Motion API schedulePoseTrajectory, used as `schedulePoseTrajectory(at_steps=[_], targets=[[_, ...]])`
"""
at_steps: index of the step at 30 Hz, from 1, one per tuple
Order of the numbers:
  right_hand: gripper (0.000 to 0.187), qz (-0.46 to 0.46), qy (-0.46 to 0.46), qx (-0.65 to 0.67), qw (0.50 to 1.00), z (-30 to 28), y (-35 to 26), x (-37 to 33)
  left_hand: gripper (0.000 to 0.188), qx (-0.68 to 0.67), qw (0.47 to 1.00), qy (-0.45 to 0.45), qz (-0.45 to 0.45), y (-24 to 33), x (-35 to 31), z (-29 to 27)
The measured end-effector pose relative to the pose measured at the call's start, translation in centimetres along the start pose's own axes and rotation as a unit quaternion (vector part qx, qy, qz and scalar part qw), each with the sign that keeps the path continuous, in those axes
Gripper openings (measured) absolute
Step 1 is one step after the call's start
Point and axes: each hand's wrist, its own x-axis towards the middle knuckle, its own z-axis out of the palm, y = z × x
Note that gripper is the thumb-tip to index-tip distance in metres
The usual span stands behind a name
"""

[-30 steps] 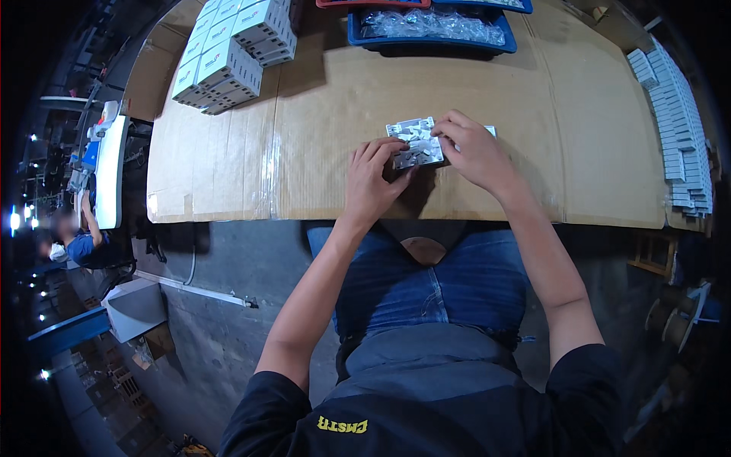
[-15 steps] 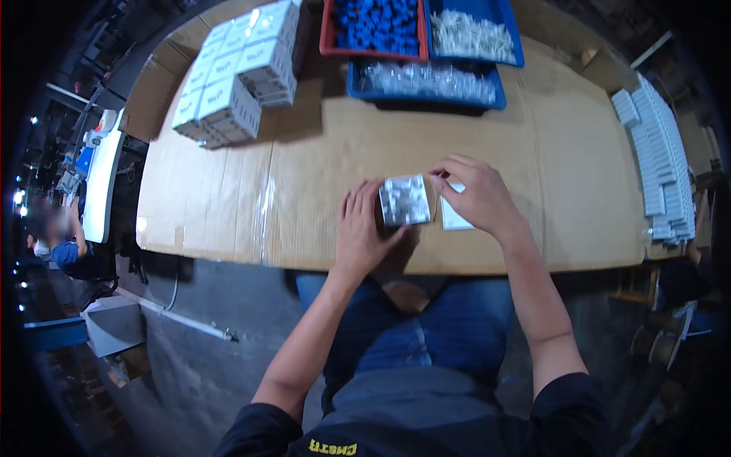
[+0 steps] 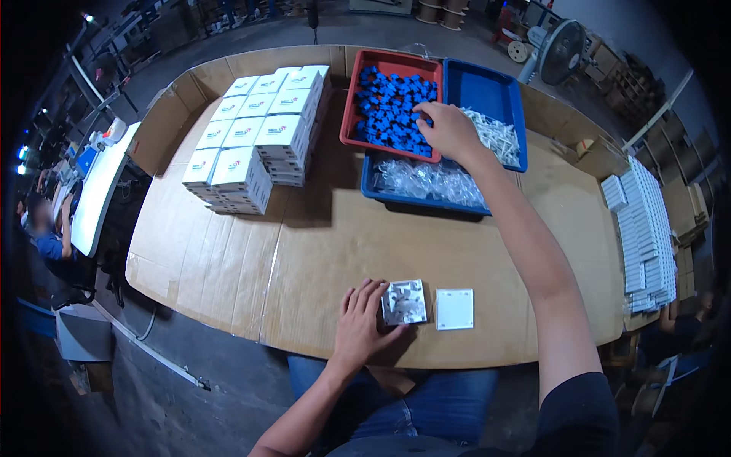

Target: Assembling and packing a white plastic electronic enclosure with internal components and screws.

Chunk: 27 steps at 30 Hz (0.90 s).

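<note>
Far left of the left fingers, a seated co-worker [image 3: 50, 245] is sitting beside a white table [image 3: 93, 209]. Nearer, beyond and left of those same fingers, a block of white boxes [image 3: 244, 131] is standing on the cardboard-covered table [image 3: 304, 266]. The left hand [image 3: 362, 324] is holding 1 white square housing [image 3: 404, 302], its fingers curving along the left side, its thumb reaching along the near edge; the housing is lying face up, showing pale parts inside. Well beyond these fingers, a red tray [image 3: 352, 114] is holding many blue pieces [image 3: 391, 95]. Just nearer than the right fingers, a blue tray [image 3: 368, 183] is holding clear plastic pieces [image 3: 426, 183]. The right hand [image 3: 448, 129] is reaching over the red tray's right side, fingers bending, thumb near the forefinger; I cannot tell whether they are gripping a piece. Right of the left fingers, apart from the housing, 1 white square panel [image 3: 454, 309] is lying flat. Under and right of the right hand, another blue tray [image 3: 480, 87] is holding white pieces [image 3: 499, 137]. Far right of both hands' fingers, stacked white packs [image 3: 646, 236] are standing.
</note>
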Motion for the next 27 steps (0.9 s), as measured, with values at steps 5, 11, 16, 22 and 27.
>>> schedulePoseTrajectory(at_steps=[5, 11, 16, 22, 27], targets=[[0.030, -0.018, 0.034, -0.034, 0.999, 5.9, 3.1, 10.2, 0.085, -0.028, 0.999, -0.024, -0.012, 0.0, 0.4, -1.2], [0.032, -0.027, 0.045, -0.062, 0.997, 10.9, 4.1, 19.7, 0.084, -0.033, 0.998, -0.031, -0.032, -0.3, 1.0, -0.8], [0.034, -0.002, 0.048, -0.088, 0.995, 13.8, 5.3, 23.5, 0.078, -0.044, 0.998, -0.027, -0.038, -0.4, 1.2, -0.7], [0.029, 0.006, 0.055, -0.067, 0.996, 14.2, 6.1, 24.6, 0.079, -0.036, 0.997, -0.045, -0.049, -0.2, 1.5, -1.0], [0.023, 0.008, 0.151, 0.025, 0.988, 12.2, 6.8, 22.1, 0.080, -0.046, 0.997, -0.044, -0.043, -0.1, 1.5, -1.0]])
